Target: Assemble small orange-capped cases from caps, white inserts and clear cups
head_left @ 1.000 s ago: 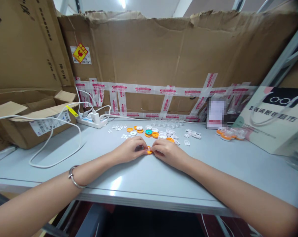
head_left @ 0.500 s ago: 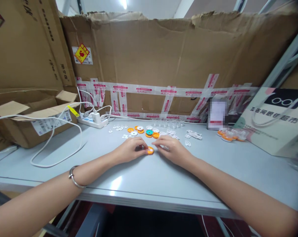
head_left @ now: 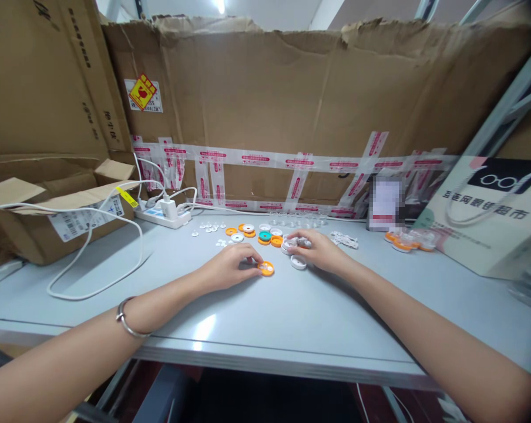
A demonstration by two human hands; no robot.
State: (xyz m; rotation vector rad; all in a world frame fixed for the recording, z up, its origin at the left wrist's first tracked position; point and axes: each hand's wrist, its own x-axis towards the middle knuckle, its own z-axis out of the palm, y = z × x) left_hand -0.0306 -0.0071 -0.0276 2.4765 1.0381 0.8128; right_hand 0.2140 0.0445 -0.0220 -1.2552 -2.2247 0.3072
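In the head view, my left hand [head_left: 234, 265] pinches the left rim of a round orange plastic part [head_left: 267, 269] on the table. Whitish pieces lie inside that part. My right hand [head_left: 319, 250] has its thumb and fingertips closed about a white round part [head_left: 286, 247] to the right. Another white ring [head_left: 298, 262] sits just below those fingers. A teal-topped disc [head_left: 264, 235] and an orange disc [head_left: 276, 241] lie behind both hands. White-topped round parts [head_left: 248, 228] are farther left, with small white pieces [head_left: 221, 242] near them.
Clear cups [head_left: 298, 220] line the back. White frame pieces [head_left: 345, 239] and orange assemblies with clear tops [head_left: 410, 241] lie right, near a phone-like screen [head_left: 385, 202] and paper bag [head_left: 490, 217]. At left are a power strip [head_left: 166, 219], looping cable and open carton [head_left: 58, 223].
My right hand has moved right, away from the orange part, to the white round parts. A white ring now shows below it. My left hand stays at the orange part.
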